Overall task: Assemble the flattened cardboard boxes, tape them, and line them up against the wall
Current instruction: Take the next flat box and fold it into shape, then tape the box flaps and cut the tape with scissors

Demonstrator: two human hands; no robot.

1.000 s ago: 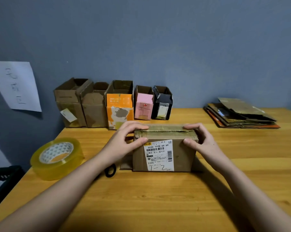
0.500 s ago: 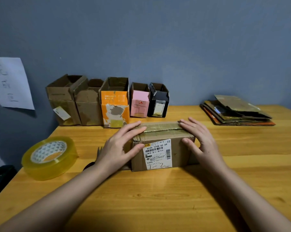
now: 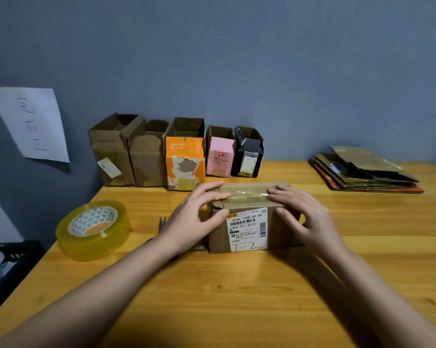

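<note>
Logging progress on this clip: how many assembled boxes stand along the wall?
5, in one row at the table's back left: two brown boxes, then orange, pink, black. None seems hidden.

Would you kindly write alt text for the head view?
Both hands, left hand and right hand, press flat on a taped cardboard box on a wooden table. Five open boxes line the wall; a tape roll sits left.

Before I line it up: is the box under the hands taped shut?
Shut on top: box flaps lie flat under a tape strip that both hands press. Underside hidden.
</note>
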